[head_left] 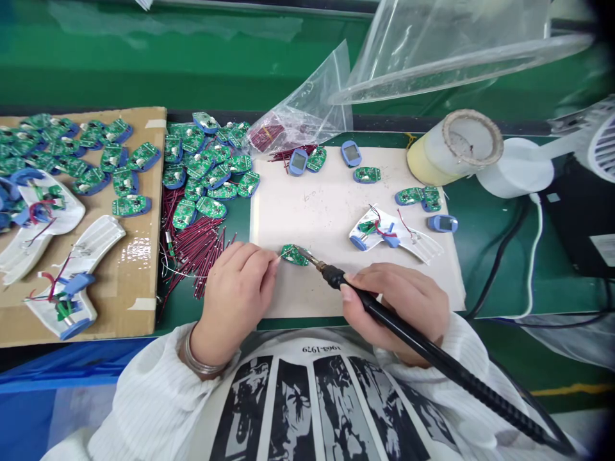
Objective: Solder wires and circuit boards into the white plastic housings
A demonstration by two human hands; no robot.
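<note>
My right hand [396, 307] is shut around the black handle of a soldering iron [372, 307]. The iron's metal tip touches a small green circuit board [294, 255] lying on a pale work mat [317, 218]. My left hand [235, 288] pinches a thin silvery wire [282, 255], probably solder, with its end at the board's edge. Blue-cased devices [298, 162] and more green boards [368, 175] lie on the mat beyond my hands. Part of the board is hidden behind the iron tip.
To the left, a cardboard sheet [144, 288] holds many green boards and white trays, and a heap of red-and-black wires [192, 253] lies beside it. A tape roll [454, 146], plastic bags [307, 109], a white fan [596, 147] and black cables [494, 262] sit further out.
</note>
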